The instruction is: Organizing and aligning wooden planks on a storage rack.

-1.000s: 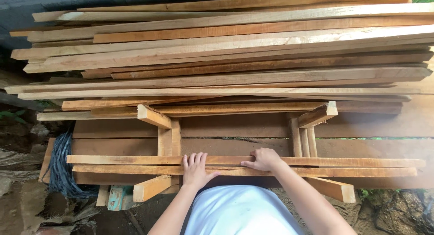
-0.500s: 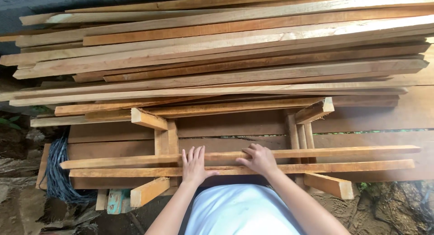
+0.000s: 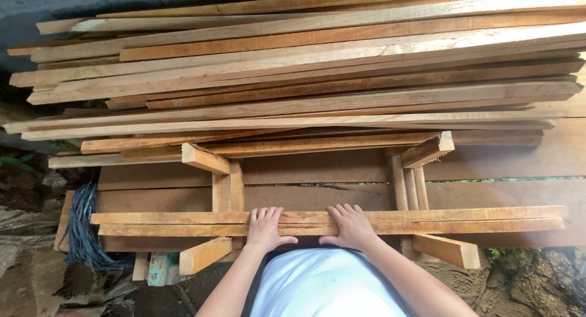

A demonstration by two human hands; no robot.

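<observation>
Two long wooden slats lie side by side across a pair of wooden trestles, running left to right just in front of the person's body. Far slat, near slat; their long edges touch along most of the length.

Left hand lies flat on both slats, fingers spread and pointing away, thumb hooked over the near edge. Palm down, open, not clenched on anything. Right hand is just beside it, also flat across both slats, fingers extended, thumb at the near edge. Both press on top; neither wraps around the wood.

Left trestle and right trestle carry the slats, with short angled blocks sticking out at their ends. Under them are wide dark planks.

Beyond the trestles, a big stack of long boards fills the upper frame, the ends uneven on the left. A bundle of dark cord sits at the left end of the slats. Dirt ground is at lower left.
</observation>
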